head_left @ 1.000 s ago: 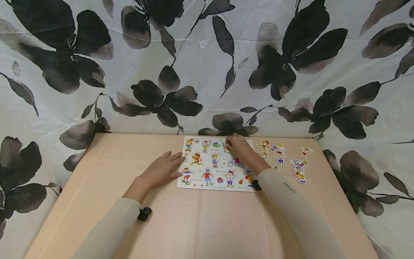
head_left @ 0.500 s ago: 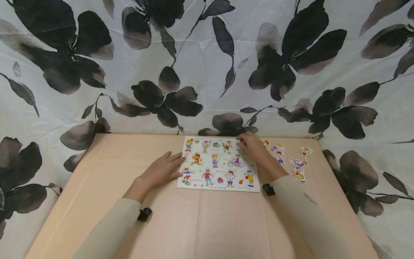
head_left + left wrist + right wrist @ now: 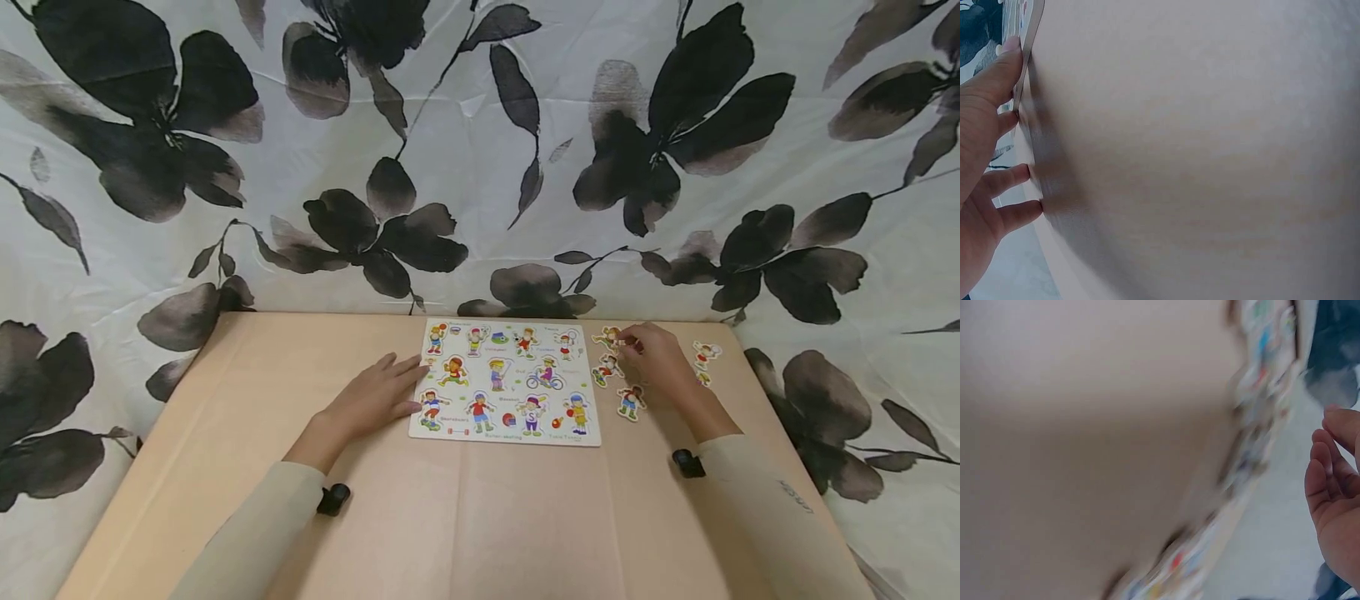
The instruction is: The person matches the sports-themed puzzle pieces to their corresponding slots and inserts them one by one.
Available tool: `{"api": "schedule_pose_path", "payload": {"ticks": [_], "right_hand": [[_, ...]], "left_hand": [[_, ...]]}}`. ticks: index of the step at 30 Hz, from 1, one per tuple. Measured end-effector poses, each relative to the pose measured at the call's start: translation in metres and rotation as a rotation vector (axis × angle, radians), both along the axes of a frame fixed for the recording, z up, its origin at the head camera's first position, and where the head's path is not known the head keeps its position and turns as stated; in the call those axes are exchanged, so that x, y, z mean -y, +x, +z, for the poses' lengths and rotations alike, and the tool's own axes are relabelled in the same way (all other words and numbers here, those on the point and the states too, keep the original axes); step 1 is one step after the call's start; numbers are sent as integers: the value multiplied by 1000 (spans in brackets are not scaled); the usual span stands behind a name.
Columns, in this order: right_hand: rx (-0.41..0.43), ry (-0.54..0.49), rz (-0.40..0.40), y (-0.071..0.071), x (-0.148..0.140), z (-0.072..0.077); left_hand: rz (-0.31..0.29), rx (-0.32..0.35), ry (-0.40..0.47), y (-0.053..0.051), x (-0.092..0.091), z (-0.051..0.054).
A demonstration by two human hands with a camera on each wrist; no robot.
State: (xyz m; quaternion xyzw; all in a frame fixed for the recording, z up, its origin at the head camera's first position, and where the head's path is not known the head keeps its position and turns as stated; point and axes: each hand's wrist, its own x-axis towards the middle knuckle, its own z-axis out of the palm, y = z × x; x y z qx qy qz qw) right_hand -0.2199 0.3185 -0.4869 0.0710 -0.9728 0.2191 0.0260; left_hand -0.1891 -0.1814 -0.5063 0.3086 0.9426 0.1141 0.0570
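Observation:
A white picture board (image 3: 517,371) printed with small sporting children lies flat near the table's back edge. My left hand (image 3: 381,390) rests at its left edge, fingers spread and fairly straight. The left wrist view shows the thumb (image 3: 1007,62) on the board's rim. To the right of the board lie several cut-out child figures, among them one with a blue bottom (image 3: 631,402) and one at the top (image 3: 608,337). Over these pieces hovers my right hand (image 3: 660,362), fingers loosely bent, thumb near the fingertips. Nothing shows between them in the right wrist view, where the pieces are blurred.
More cut-out figures (image 3: 706,354) lie farther right, partly hidden by the right hand. The tan table (image 3: 517,517) stretches toward the person. Behind it hangs a white cloth (image 3: 465,125) with dark flowers.
My right hand has moved right, off the board's upper right part and over to the loose pieces. A figure at the board's upper right corner is uncovered. The left hand stays put.

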Motion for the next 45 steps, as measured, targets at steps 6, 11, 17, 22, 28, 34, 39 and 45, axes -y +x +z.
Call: {"api": "schedule_pose_path", "payload": {"ticks": [6,11,17,22,28,34,39,45], "right_hand": [[2,5,-85,9,-42,-9],[22,-32,-155,19,-70,-10],[42,-37,-276,19,-94,-7],[22,-29,-336,17,-107,-11],[59,22,-342,15,-113,-19],[55,22,-341,15,-115,-26],[75,10,-345,13,-117,-29],[37,15,-346,12,-115,-26]], "left_hand": [[-8,-8,12,1,0,0],[-4,-13,13,1,1,1],[1,-15,4,1,2,0],[8,-14,-3,0,2,0],[1,-13,-5,-1,1,-1],[2,-11,-20,1,1,-1],[3,-5,-19,2,1,0],[-8,-26,-13,1,1,1]]}}
